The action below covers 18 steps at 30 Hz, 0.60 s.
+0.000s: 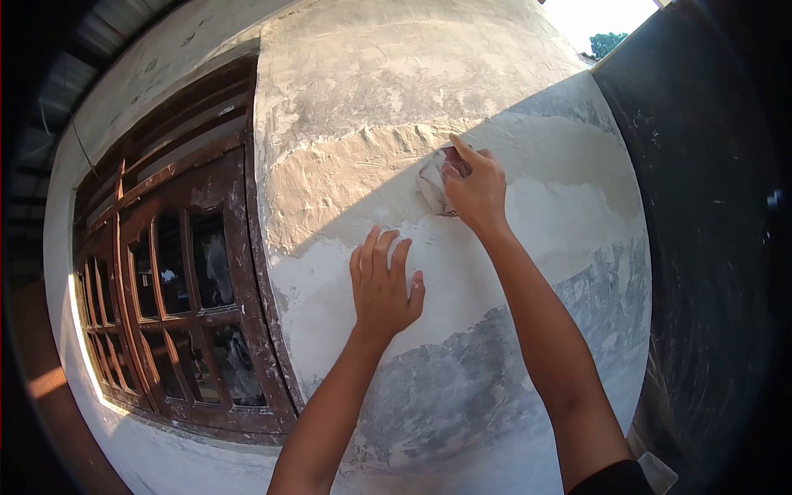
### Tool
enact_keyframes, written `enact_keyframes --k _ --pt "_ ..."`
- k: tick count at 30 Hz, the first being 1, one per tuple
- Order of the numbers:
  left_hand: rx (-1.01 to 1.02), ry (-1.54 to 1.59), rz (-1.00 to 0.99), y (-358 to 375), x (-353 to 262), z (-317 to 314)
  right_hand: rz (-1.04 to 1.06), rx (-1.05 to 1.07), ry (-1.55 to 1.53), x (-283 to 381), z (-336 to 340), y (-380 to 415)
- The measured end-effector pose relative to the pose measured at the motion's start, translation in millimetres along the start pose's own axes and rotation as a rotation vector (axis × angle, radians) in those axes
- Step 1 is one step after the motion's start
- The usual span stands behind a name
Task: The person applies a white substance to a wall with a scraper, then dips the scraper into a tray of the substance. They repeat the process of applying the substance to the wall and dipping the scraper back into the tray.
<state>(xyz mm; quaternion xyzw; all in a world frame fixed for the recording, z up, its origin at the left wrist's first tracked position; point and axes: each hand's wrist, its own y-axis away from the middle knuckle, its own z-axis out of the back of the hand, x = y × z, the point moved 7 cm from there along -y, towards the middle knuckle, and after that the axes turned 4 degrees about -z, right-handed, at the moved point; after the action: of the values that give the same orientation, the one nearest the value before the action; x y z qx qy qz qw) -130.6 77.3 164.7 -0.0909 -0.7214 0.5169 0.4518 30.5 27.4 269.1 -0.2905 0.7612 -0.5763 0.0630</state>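
My right hand (478,186) is closed around the dark red grip of a putty scraper (431,186). Its pale, putty-smeared blade lies against the wall (528,198), right by the slanting line between sun and shade. Lower and to the left, my left hand (384,285) has its fingers spread over the white-coated part of the wall and holds nothing. Wet-looking white putty (462,264) forms a broad band behind both hands. Above it the coat is rough and ridged in the sunlight.
A brown wooden window frame (190,305) with glass panes and paint-spattered edges is set in the wall at left. Bare grey patches (462,388) show below the white band. A dark surface (701,206) borders the wall on the right.
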Motion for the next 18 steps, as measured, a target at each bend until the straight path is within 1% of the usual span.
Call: enact_keyframes --k 1,2,4,5,6,8,9,10,12,13,15,16,18 --pt "-0.053 -0.035 0.022 -8.6 7.5 0.2 0.077 0.042 0.010 1.0 -9.9 -2.9" --pt "-0.106 -0.070 0.045 -15.9 14.5 1.3 0.078 0.042 0.006 -5.4 -13.7 -7.2" --pt "-0.111 -0.103 0.027 -27.1 20.7 -1.5 -0.026 0.036 0.133 -26.6 -17.8 -17.8" --pt "-0.108 -0.108 0.017 -30.8 21.8 -3.3 -0.138 0.001 0.193 -35.0 -0.1 -27.7" --pt "-0.107 -0.113 0.010 -32.9 22.3 -4.7 -0.135 0.002 0.191 -33.6 1.9 -28.5" --pt "-0.119 -0.129 -0.003 -34.0 24.4 -7.2 -0.041 -0.149 0.044 -23.5 13.3 -24.1" --pt "-0.129 -0.144 -0.010 -34.1 23.8 -8.8 0.046 -0.074 0.041 -7.6 2.4 -14.5" --pt "-0.130 -0.144 -0.009 -33.4 22.8 -10.0 0.120 0.064 0.083 -2.2 -14.2 -5.3" --pt "-0.158 -0.164 0.020 -31.1 24.7 -8.3 -0.019 0.071 0.138 -24.4 -15.9 -12.6" --pt "-0.162 -0.170 0.021 -31.1 25.7 -8.4 -0.013 0.072 0.134 -32.2 -12.0 -18.7" --pt "-0.166 -0.156 0.017 -30.3 25.8 -10.0 -0.144 -0.108 0.136 -41.9 19.6 -26.5" --pt "-0.168 -0.158 0.014 -30.7 26.2 -10.3 -0.143 -0.111 0.134 -39.2 15.7 -21.7" --pt "-0.181 -0.153 0.027 -28.6 27.5 -10.3 0.029 0.150 0.058 -22.5 -17.7 -4.2"
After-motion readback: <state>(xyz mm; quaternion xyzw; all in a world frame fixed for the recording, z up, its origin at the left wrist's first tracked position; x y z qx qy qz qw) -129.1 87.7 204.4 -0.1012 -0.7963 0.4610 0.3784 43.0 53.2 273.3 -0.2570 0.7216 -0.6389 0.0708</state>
